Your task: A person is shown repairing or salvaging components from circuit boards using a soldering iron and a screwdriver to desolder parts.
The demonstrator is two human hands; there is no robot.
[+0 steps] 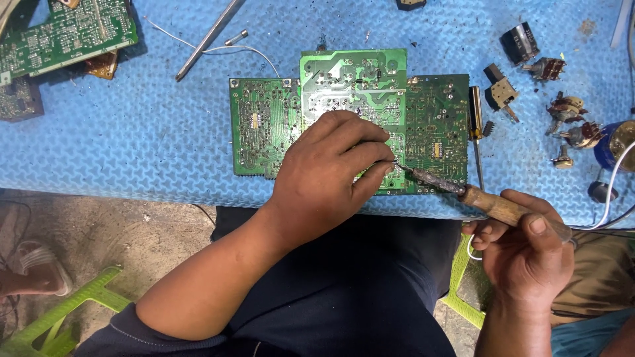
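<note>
A green circuit board (264, 125), solder side up, lies on the blue textured mat (132, 132), with a smaller green board (350, 76) on top of it. My left hand (331, 172) rests on the boards, fingers pinched near the lower middle; what they pinch is too small to tell. My right hand (526, 248) grips the wooden handle of a soldering iron (463, 192). Its dark tip points left and meets the board right at my left fingertips.
Other circuit boards (63, 33) lie at the mat's top left. A metal rod (208, 36) and thin white wire (245, 49) lie above the boards. A screwdriver (476, 125) lies beside the board's right edge. Several loose knobs and a capacitor (519, 43) are scattered right.
</note>
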